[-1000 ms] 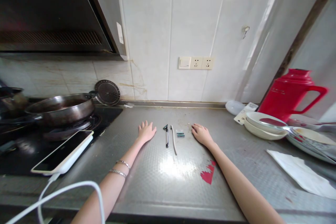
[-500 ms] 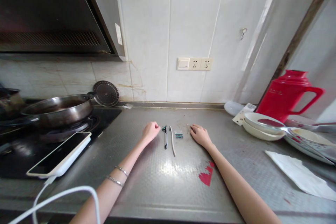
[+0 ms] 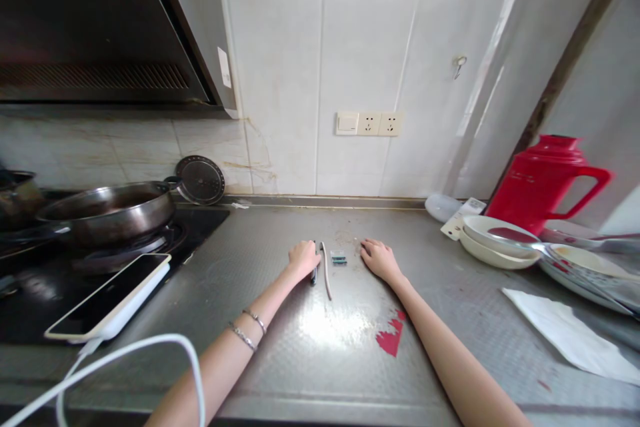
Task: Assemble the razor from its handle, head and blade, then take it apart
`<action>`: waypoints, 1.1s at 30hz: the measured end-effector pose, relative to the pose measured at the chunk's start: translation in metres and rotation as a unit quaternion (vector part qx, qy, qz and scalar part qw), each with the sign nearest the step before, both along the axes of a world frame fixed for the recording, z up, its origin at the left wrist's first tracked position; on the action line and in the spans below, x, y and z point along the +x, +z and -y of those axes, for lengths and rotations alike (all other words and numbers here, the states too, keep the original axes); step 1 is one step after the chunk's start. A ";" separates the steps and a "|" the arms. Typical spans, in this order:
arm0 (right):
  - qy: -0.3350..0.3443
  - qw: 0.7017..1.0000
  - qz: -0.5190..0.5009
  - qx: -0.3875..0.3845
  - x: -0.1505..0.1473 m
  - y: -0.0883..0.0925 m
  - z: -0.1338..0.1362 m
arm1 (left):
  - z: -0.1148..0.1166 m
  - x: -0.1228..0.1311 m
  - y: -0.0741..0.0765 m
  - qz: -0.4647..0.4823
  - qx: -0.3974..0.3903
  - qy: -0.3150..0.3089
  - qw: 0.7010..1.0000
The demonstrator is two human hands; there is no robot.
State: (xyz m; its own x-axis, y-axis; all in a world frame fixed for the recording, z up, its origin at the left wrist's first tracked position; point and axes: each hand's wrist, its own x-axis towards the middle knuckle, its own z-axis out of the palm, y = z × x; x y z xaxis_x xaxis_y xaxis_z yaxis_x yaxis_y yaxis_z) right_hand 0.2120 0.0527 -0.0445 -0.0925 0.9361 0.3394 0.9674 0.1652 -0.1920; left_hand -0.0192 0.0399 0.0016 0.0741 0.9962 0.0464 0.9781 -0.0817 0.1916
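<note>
On the metal counter, my left hand [image 3: 303, 258] has its fingers closed at the razor [image 3: 314, 276], covering its head and upper handle; the lower handle shows below the fingers. Just right of it lies a thin whitish toothbrush [image 3: 327, 273], its bristle end pointing away from me. Beside that sits a small clear-and-green pack of razor blades [image 3: 339, 258], apart from both hands. My right hand [image 3: 379, 258] rests palm down on the counter to the right of the blades, fingers loosely bent and holding nothing.
Left, a pan [image 3: 110, 210] stands on the black stove, with a phone [image 3: 110, 297] and its white cable [image 3: 150, 340] nearer me. A red torn patch [image 3: 390, 337] lies on the counter. Right are a red thermos [image 3: 543, 180], stacked bowls [image 3: 495, 250] and white paper [image 3: 565, 327].
My left hand has moved right, from beside the razor onto it, and now hides its head. My right hand stays in place. The view has shifted slightly.
</note>
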 end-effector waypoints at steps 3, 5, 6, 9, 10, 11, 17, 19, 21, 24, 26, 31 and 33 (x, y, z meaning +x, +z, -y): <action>0.002 1.000 -0.002 -0.001 0.000 0.000 0.000 | -0.002 -0.004 -0.001 0.029 0.016 0.001 0.999; 0.002 1.000 -0.003 -0.003 0.000 0.001 0.000 | -0.004 -0.009 0.000 0.076 0.033 0.013 0.996; 0.002 1.000 -0.004 -0.004 -0.001 0.001 0.001 | -0.006 -0.012 0.002 0.125 0.030 0.018 0.992; 0.001 1.000 -0.007 -0.005 -0.001 0.002 0.001 | -0.015 -0.021 0.010 0.322 -0.039 0.028 0.945; 0.001 1.000 -0.007 -0.005 -0.002 0.002 0.001 | -0.018 -0.024 0.013 0.366 -0.066 0.028 0.928; 0.000 1.000 -0.007 -0.005 -0.002 0.003 0.002 | -0.022 -0.028 0.016 0.395 -0.083 0.029 0.914; -0.004 1.000 0.004 -0.013 -0.002 0.004 0.003 | -0.040 -0.044 0.025 0.498 -0.120 0.085 0.855; -0.004 1.000 0.006 -0.016 -0.002 0.005 0.003 | -0.044 -0.049 0.025 0.518 -0.130 0.108 0.839; -0.005 1.000 0.006 -0.018 -0.002 0.005 0.003 | -0.048 -0.053 0.023 0.529 -0.142 0.130 0.827; -0.009 1.000 0.004 -0.020 -0.003 0.005 0.003 | -0.052 -0.058 0.019 0.532 -0.163 0.155 0.816; -0.006 1.000 0.004 -0.019 -0.002 0.004 0.003 | -0.055 -0.061 0.015 0.529 -0.175 0.166 0.814; -0.002 1.000 -0.004 -0.013 -0.002 0.003 0.002 | -0.058 -0.065 0.010 0.524 -0.202 0.175 0.808; -0.002 1.000 -0.008 -0.012 -0.001 0.003 0.002 | -0.059 -0.065 0.009 0.526 -0.212 0.178 0.804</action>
